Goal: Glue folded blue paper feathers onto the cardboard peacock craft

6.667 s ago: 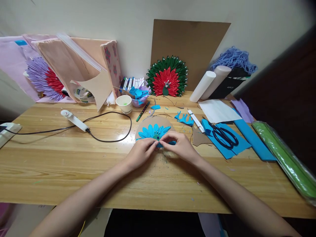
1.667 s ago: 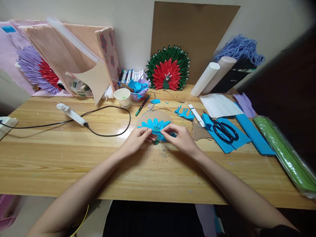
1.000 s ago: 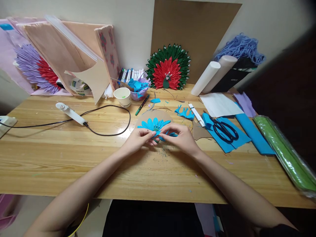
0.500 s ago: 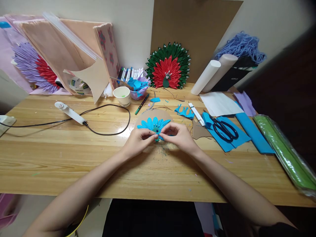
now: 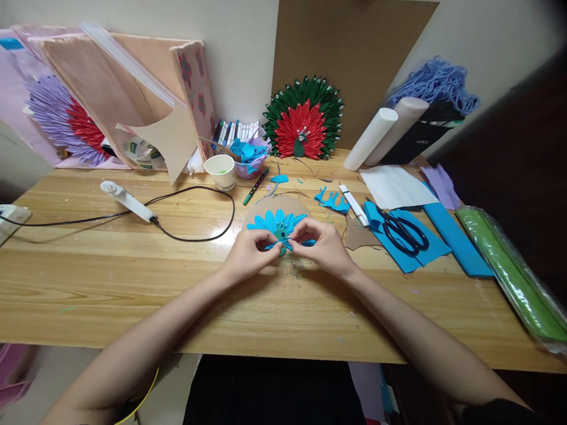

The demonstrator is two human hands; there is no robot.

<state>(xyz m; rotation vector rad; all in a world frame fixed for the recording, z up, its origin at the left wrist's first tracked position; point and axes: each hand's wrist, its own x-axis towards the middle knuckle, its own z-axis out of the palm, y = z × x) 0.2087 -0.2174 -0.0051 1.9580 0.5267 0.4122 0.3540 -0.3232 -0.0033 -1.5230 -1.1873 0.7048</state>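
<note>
In front of me lies a round cardboard disc with a fan of blue paper petals on it. At the fan's middle is a green peacock figure with a dark dot. Both hands meet over the lower part of the fan, thumbs and fingertips pinched together. Between the fingertips of my left hand and my right hand runs a small, thin blue piece, seemingly a paper petal. My fingers hide most of it and part of the fan beneath.
A white glue gun with a looped black cord lies left. Behind are a paper cup, a green marker and a red-green peacock. Black scissors rest on blue paper at right, near white markers.
My fingertips have drawn slightly apart, and a thin blue piece now shows between them. The whole view has shifted slightly; the table's other things stay in place.
</note>
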